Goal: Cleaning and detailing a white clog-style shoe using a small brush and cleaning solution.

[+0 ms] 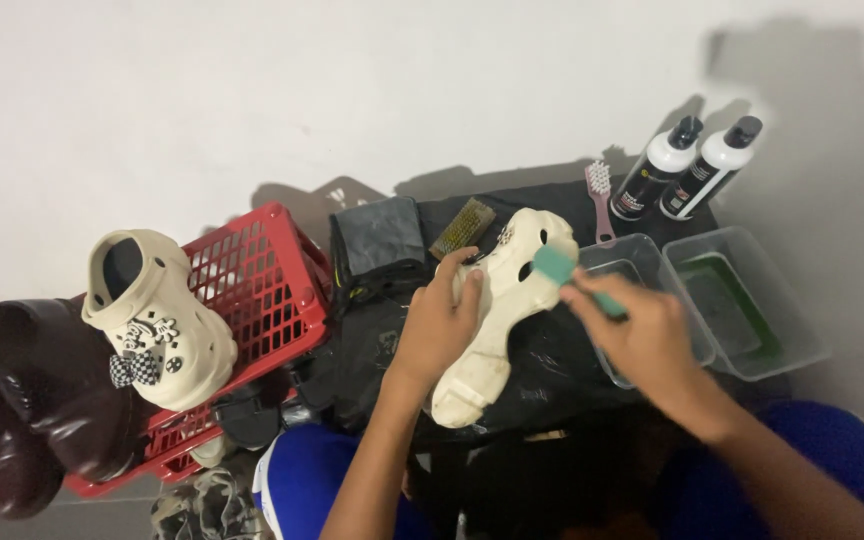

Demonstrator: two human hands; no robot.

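My left hand point(439, 322) grips a cream foam clog point(497, 305) by its side, holding it sole-up over a black plastic sheet point(552, 365). A teal brush point(562, 272) is in my right hand point(642, 335), its head resting against the clog's toe end. The brush handle is mostly hidden inside my fingers.
A red crate point(262, 280) at left carries a second cream clog point(157, 320) with charms; dark brown clogs point(22, 400) sit beside it. Two clear tubs point(752, 310), two white bottles point(692, 170), a pink toothbrush point(600, 195), a bristle brush point(462, 228) and a dark folded cloth point(380, 235) lie behind.
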